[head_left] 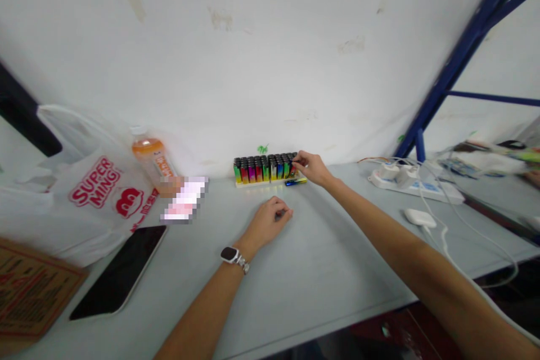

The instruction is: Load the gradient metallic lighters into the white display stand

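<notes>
Rows of colourful lighters with black tops stand upright, packed in a low pale tray against the wall. My right hand is at the right end of the rows, its thumb and fingers pinched on a lighter there, which they partly hide. Just below that hand, a blue and yellow lighter lies on its side on the table, in front of the tray. My left hand rests on the table nearer to me, fingers curled in, with nothing seen in them. A watch is on the left wrist.
On the left are a white plastic bag, an orange drink bottle, a lit phone screen, a dark tablet and a cardboard box. A power strip, cables and a white case lie on the right.
</notes>
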The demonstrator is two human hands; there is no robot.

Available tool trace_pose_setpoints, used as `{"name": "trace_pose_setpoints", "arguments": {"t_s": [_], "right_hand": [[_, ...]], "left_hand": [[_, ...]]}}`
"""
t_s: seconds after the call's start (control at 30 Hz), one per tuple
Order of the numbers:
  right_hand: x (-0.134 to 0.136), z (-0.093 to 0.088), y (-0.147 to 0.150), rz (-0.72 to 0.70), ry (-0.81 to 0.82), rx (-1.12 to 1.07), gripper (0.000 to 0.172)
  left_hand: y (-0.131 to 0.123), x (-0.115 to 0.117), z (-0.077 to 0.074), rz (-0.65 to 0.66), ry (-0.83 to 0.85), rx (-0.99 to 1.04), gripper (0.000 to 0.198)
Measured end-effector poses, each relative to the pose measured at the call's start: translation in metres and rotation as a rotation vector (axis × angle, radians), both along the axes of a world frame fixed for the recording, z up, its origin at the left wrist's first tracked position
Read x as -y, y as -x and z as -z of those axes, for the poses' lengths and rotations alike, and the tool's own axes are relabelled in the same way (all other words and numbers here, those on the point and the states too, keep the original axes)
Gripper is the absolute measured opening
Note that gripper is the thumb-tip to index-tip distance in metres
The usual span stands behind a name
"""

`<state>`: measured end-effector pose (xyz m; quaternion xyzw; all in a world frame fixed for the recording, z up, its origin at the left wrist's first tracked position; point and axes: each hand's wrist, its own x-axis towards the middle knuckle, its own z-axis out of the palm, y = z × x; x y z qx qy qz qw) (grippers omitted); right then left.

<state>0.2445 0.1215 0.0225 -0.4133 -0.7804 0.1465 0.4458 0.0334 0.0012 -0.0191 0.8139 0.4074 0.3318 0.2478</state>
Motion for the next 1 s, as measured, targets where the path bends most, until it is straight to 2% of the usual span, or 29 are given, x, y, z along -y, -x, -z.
{"name": "trace_pose_setpoints", "arguments": {"t_s": [0.17,0.23,0.3,0.4,0.5,0.57,0.77,0.9,1.0], "right_hand": [[-0.010,-0.010,-0.006,-0.109,0.053,0.077,0.011],[-0.010,-0.008,-0.006,-0.084,0.047,0.093,0.012],[-0.006,-0.002,-0.005,-0.014,-0.032,0.102,0.014],[0.009,0.012,-0.002,0.069,-0.143,0.160,0.028],[0.030,0.026,-0.001,0.131,-0.134,0.237,0.051],[0.043,0.033,-0.002,0.171,-0.110,0.302,0.061],[0.066,0.028,0.004,0.187,-0.032,0.671,0.042],[0.079,0.026,0.013,0.232,0.001,0.679,0.035],[0.084,0.028,0.017,0.294,-0.010,0.625,0.044]], "left_hand": [[0.000,0.000,0.000,-0.005,0.006,-0.006,0.026],[0.000,0.000,0.001,-0.009,0.008,-0.004,0.026],[0.000,-0.001,0.000,-0.012,0.010,-0.003,0.026],[0.000,0.000,0.000,-0.011,0.000,-0.003,0.026],[0.000,0.001,-0.001,-0.009,0.001,0.002,0.026],[0.000,0.001,-0.001,-0.013,0.008,0.002,0.026],[-0.001,0.001,-0.003,-0.011,0.004,0.004,0.023],[-0.001,0.001,-0.003,-0.019,-0.006,0.011,0.022],[0.000,0.001,-0.003,-0.025,-0.012,0.020,0.022]]}}
